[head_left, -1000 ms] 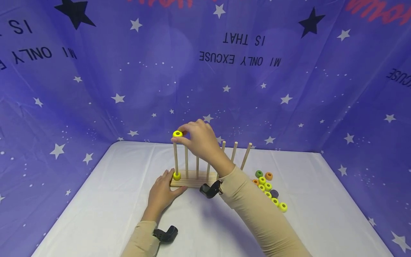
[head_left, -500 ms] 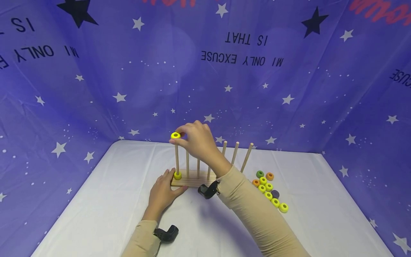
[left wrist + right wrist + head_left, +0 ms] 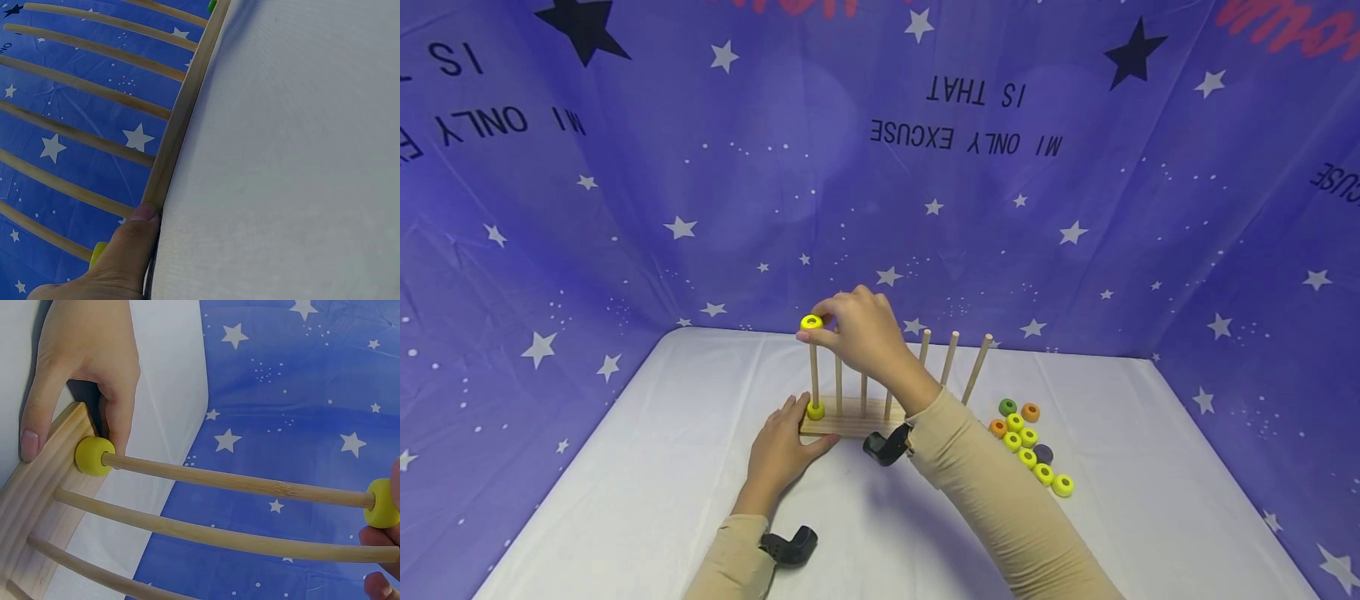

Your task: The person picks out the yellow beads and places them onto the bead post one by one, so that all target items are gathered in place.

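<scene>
Now the round yellow bead (image 3: 809, 326), pinched in the grip of the right hand (image 3: 863, 327), sits slightly lower on the leftmost slim wooden peg (image 3: 814, 373), so threading seems begun, while the left hand (image 3: 777, 452) clasps the pale wooden base (image 3: 850, 426).

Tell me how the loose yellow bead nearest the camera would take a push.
That yellow bead lies with its hole facing up, so it would probably slide first. Its rounded sides suggest it might roll if tipped over.
</scene>
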Demonstrator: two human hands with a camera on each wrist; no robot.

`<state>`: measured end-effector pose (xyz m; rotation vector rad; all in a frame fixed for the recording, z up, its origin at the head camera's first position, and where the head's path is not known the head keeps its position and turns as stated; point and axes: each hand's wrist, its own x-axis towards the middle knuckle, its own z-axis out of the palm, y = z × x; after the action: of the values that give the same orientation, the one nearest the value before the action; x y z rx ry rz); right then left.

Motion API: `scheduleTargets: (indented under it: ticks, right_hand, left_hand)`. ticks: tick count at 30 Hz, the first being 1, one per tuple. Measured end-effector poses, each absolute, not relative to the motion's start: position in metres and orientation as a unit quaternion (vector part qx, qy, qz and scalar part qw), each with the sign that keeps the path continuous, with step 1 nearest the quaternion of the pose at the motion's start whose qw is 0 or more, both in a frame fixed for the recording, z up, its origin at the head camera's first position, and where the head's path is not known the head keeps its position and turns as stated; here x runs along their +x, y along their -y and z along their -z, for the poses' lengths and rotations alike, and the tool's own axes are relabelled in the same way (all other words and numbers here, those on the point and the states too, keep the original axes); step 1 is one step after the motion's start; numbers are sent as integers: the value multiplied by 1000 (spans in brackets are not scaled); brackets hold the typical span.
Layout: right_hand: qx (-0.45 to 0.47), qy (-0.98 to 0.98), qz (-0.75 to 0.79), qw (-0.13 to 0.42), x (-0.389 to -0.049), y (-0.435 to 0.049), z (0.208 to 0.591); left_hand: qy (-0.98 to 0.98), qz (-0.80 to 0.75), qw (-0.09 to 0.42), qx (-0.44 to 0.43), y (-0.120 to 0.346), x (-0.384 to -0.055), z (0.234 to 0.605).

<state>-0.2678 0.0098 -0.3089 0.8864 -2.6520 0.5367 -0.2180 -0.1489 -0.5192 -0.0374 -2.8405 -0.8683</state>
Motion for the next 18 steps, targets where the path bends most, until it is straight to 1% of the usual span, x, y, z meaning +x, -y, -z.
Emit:
scheduleTargets:
  ticks: [18]
  right_hand:
    - [312,922,-181,143,-268,-11,311]
  left_hand:
    - [954,289,81,-10,149,-219,519]
